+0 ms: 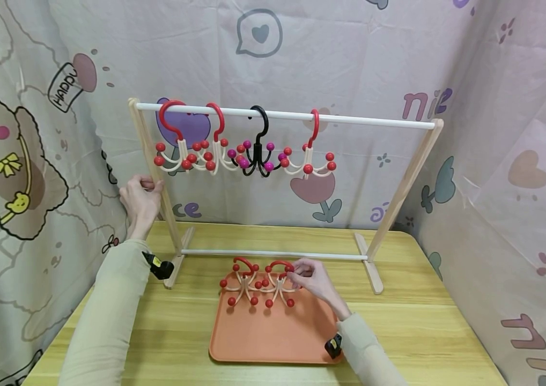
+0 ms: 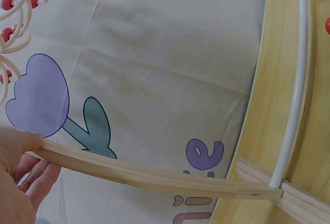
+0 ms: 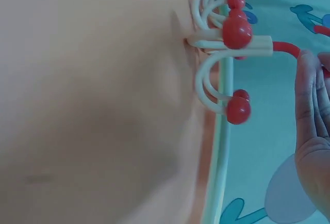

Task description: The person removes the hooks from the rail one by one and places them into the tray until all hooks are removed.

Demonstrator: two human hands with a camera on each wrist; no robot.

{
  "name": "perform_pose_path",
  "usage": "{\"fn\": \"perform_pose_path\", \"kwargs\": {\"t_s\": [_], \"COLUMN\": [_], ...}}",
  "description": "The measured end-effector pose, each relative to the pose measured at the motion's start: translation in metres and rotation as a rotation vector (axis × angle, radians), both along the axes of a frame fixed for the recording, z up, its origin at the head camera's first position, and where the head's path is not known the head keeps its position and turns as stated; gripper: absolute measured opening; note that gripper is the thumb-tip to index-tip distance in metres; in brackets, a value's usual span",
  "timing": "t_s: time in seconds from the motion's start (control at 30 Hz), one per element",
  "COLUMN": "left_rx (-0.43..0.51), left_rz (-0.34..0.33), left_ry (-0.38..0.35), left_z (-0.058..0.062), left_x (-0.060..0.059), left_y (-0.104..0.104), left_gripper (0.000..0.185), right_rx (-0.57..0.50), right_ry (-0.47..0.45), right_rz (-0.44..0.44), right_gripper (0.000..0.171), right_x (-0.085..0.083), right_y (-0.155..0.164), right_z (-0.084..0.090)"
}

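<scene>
Standing on the wooden table (image 1: 181,343), the wooden clothes rack (image 1: 400,198) is being steadied by the left hand (image 1: 140,201), whose fingers are wrapping round its left upright. Four multi-hook hangers are hanging on its white rail (image 1: 374,121): three red-hooked hangers (image 1: 176,139) and one black hanger (image 1: 256,147). The orange tray (image 1: 273,335) is lying in front of the rack, carrying two more red hangers at its far edge. The right hand (image 1: 314,279) is pinching the red hook of the right-hand tray hanger (image 1: 280,281); the other tray hanger (image 1: 241,281) is lying just beside it, untouched.
</scene>
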State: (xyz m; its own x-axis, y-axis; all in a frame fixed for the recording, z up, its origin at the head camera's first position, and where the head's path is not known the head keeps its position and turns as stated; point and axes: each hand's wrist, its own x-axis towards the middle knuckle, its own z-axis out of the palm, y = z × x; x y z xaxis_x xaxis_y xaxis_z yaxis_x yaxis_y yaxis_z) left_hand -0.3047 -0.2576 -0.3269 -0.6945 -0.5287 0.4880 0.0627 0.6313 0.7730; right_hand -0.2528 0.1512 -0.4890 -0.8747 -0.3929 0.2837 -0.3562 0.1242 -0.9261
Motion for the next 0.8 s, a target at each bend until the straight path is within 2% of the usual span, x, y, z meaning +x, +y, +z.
{"fn": "perform_pose_path", "kwargs": {"t_s": [0.13, 0.37, 0.53, 0.8], "left_rx": [0.009, 0.035, 0.035, 0.021], "left_rz": [-0.002, -0.014, -0.024, -0.017], "left_ry": [0.006, 0.007, 0.004, -0.006], "left_z": [0.000, 0.000, 0.000, 0.000], "left_x": [0.000, 0.000, 0.001, 0.001], "left_y": [0.000, 0.002, 0.002, 0.001], "left_gripper": [0.029, 0.029, 0.030, 0.031], "right_rx": [-0.035, -0.063, -0.074, -0.095], "right_ry": [0.052, 0.062, 0.118, 0.277], "right_rz": [0.002, -0.034, -0.083, -0.145], "right_gripper": [0.018, 0.024, 0.021, 0.018], "right_x": [-0.002, -0.004, -0.011, -0.024], "right_y": [0.004, 0.007, 0.013, 0.023], "right_z": [0.008, 0.039, 0.068, 0.126]}}
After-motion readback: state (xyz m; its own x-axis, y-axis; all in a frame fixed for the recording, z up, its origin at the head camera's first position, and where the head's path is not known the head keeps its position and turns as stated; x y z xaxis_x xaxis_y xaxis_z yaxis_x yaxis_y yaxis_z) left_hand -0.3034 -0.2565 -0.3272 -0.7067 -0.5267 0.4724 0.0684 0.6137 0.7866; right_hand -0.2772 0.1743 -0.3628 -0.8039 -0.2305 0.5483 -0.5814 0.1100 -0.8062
